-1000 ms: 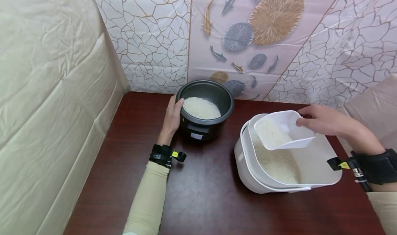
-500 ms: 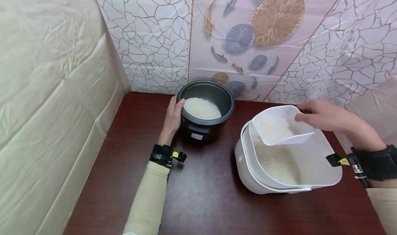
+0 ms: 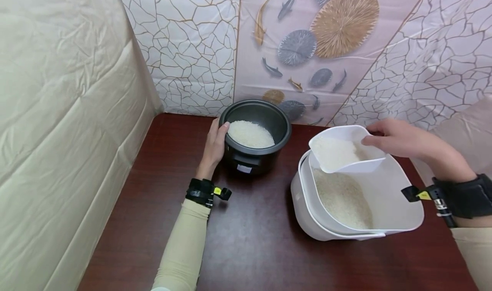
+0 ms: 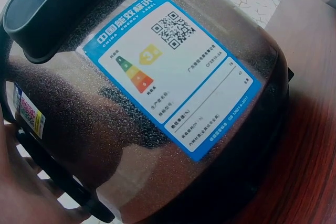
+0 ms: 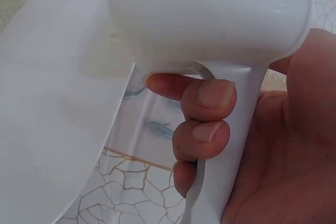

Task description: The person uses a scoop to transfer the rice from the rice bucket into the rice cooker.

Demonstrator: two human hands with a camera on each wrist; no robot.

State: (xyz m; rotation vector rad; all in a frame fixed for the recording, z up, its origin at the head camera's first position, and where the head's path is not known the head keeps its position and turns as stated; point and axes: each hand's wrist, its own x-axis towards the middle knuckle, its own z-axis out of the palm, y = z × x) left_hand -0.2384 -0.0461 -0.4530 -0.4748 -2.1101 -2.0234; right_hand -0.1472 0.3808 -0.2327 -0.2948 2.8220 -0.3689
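My left hand [image 3: 213, 148] holds the left side of a black rice cooker [image 3: 265, 163], its thumb over the rim. White rice [image 3: 251, 134] lies in the cooker's pot. In the left wrist view, fingers [image 4: 26, 192] reach behind the cooker's dark side handle [image 4: 65, 177]. My right hand [image 3: 403, 141] grips a white scoop [image 3: 365, 166] heaped with rice, above the far part of a white rice bin [image 3: 397, 201]. Seen from the right wrist, several fingertips curl round the scoop's handle [image 5: 226, 156]. More rice [image 3: 342, 197] sits at the bottom of the bin.
Both containers stand on a dark red-brown table [image 3: 246, 235], the cooker at the back and the bin to its right. A patterned wall sheet [image 3: 192, 48] rises right behind the table. Cream padded cloth [image 3: 69, 133] borders the left side.
The right hand has raised the rice-filled scoop and shifted it slightly left and away, levelling it. More of the bin's rice shows below it. The left hand and cooker stay put.
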